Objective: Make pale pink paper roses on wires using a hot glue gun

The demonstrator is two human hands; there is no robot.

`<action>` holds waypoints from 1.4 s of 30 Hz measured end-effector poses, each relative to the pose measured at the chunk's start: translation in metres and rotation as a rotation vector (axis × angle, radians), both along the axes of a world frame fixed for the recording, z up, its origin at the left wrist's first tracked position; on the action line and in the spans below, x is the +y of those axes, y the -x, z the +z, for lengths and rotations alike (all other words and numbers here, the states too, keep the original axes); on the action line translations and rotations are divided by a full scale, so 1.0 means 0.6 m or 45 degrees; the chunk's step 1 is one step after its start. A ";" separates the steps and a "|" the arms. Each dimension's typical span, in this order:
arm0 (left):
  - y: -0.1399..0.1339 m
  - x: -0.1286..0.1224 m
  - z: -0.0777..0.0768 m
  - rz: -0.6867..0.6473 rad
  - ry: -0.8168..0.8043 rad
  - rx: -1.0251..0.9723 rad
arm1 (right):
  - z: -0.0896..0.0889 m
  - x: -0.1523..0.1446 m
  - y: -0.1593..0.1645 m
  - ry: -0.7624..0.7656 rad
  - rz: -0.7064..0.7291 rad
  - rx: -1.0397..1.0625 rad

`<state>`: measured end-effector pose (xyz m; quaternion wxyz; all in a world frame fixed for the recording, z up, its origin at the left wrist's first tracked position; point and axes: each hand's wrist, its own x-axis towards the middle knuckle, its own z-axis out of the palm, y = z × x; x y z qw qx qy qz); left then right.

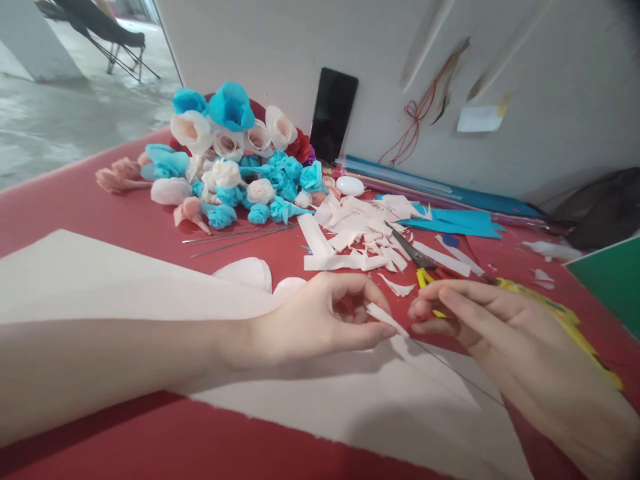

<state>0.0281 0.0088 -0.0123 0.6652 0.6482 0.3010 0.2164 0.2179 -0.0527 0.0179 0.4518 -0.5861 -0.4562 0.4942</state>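
Note:
My left hand [330, 313] pinches a small white paper roll [383, 317] between thumb and fingers. The roll's upper end looks frayed. A thin wire [455, 370] runs from its lower end down to the right, over a large pale paper sheet [280, 393]. Just right of the roll is my right hand [485, 327], its fingers bent and drawn together at the tips; whatever may be between them is hidden. Behind these fingertips lie scissors [407, 247] with yellow handles, blades pointing away. Rounded white paper petals [245, 272] lie beyond my left wrist.
Blue, white and pink paper flowers [230, 173] are heaped at the back left, near loose wires [240, 237]. Pale paper scraps [360, 227] and blue strips [455, 221] cover the middle back. A black phone [335, 113] leans on the wall. A yellow tool [570, 320] lies beside my right hand.

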 end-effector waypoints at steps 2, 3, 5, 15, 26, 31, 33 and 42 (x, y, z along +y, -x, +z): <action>0.001 0.000 -0.001 -0.004 -0.002 0.027 | 0.000 0.001 -0.003 0.027 -0.022 -0.049; 0.002 -0.001 0.000 -0.002 0.004 0.034 | 0.001 0.002 -0.005 0.036 -0.032 -0.074; 0.001 -0.002 0.002 0.004 0.048 0.003 | 0.001 0.006 -0.009 0.037 -0.032 -0.094; -0.004 -0.002 0.017 0.070 0.149 -0.011 | -0.012 0.014 -0.012 -0.087 0.045 -0.310; -0.003 -0.004 0.013 0.065 0.166 -0.034 | -0.005 0.046 -0.011 -0.244 -0.022 -0.730; -0.004 -0.004 0.012 0.059 0.173 -0.067 | -0.004 0.091 0.001 -0.456 -0.101 -0.942; -0.004 -0.004 0.011 0.063 0.166 -0.084 | -0.001 0.096 0.008 -0.470 -0.028 -0.929; -0.001 -0.003 0.002 0.077 0.158 -0.135 | 0.008 0.015 0.018 -0.246 0.479 -0.717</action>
